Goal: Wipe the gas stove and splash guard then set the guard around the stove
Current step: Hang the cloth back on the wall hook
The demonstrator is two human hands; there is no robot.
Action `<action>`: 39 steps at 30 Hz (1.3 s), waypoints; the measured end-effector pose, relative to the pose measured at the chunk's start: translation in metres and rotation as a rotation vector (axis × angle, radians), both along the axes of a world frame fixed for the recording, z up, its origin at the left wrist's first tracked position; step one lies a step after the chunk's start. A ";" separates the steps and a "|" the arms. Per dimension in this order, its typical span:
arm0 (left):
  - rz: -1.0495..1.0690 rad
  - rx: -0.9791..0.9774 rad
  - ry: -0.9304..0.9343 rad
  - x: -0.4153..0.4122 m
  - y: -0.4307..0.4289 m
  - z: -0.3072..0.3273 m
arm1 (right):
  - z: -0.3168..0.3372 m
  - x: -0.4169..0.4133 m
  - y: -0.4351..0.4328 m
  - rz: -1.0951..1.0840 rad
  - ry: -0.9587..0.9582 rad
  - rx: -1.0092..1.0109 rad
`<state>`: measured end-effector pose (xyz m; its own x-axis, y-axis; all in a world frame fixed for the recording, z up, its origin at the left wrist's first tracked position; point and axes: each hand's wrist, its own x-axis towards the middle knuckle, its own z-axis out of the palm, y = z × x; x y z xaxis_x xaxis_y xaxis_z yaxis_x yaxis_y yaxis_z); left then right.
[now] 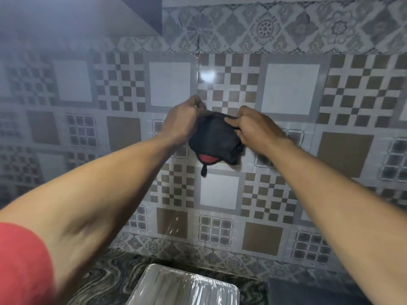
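Observation:
A dark cloth (214, 139) with a red patch at its lower edge hangs in the air in front of the tiled wall. My left hand (181, 119) grips its upper left corner and my right hand (253, 127) pinches its upper right edge. Both arms are stretched forward at chest height. Below, at the bottom middle of the view, lies the folded silver foil splash guard (182, 287) flat on the counter. A dark flat surface (308, 291) at the bottom right may be the stove; only its corner shows.
The patterned tiled wall (286, 89) fills most of the view right behind the cloth. A dark marbled counter (105, 276) runs along the bottom. A grey cabinet underside (77, 16) sits at the upper left.

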<state>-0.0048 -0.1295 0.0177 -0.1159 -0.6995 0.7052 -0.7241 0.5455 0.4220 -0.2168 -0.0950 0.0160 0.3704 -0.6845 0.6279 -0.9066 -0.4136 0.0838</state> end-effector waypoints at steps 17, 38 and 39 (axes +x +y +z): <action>0.010 0.097 -0.265 0.005 0.048 -0.034 | -0.034 -0.005 0.013 0.001 -0.099 0.178; 0.121 0.431 -0.426 0.049 0.224 -0.078 | -0.045 0.023 0.199 -0.143 0.010 0.523; 0.125 0.456 -0.422 0.054 0.235 -0.086 | -0.051 0.028 0.208 -0.153 0.044 0.548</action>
<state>0.0494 0.1059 -0.0685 -0.2170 -0.9450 0.2447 -0.9255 0.2789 0.2563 -0.1884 0.1126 -0.0348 0.2594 -0.9537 0.1523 -0.9601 -0.2717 -0.0666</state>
